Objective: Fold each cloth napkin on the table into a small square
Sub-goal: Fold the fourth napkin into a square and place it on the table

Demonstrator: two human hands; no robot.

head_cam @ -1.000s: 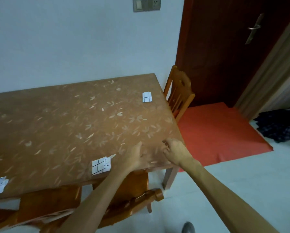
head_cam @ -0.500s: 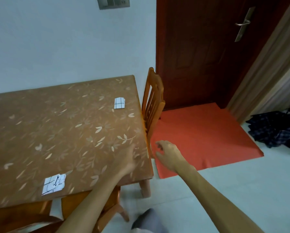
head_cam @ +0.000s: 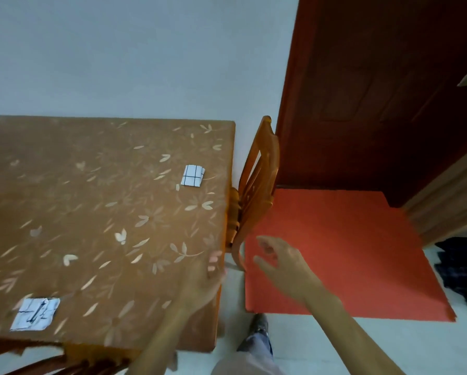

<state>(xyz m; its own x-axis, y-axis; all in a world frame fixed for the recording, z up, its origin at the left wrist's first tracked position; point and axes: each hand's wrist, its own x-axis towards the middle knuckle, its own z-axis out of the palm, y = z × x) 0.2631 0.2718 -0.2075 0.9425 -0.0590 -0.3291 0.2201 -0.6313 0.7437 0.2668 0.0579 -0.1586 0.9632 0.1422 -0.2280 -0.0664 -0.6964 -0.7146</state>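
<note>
Two white cloth napkins with dark grid lines lie folded small on the brown leaf-patterned table (head_cam: 91,201). One napkin (head_cam: 193,175) sits near the table's far right corner. The other napkin (head_cam: 35,313) lies by the near edge at the left. My left hand (head_cam: 204,280) rests on the table's right edge, fingers spread, holding nothing. My right hand (head_cam: 281,262) hovers off the table over the red mat, fingers apart and empty.
A wooden chair (head_cam: 256,185) stands tucked against the table's right side. A red mat (head_cam: 343,253) covers the floor before a dark red door (head_cam: 376,90). Dark checked fabric (head_cam: 465,269) lies on the floor at far right. Another chair (head_cam: 72,361) sits below the near edge.
The view has swung right along the table. My right hand left the table edge and now hangs over the mat. My left hand slid to the right edge. A third napkin at far left left the view.
</note>
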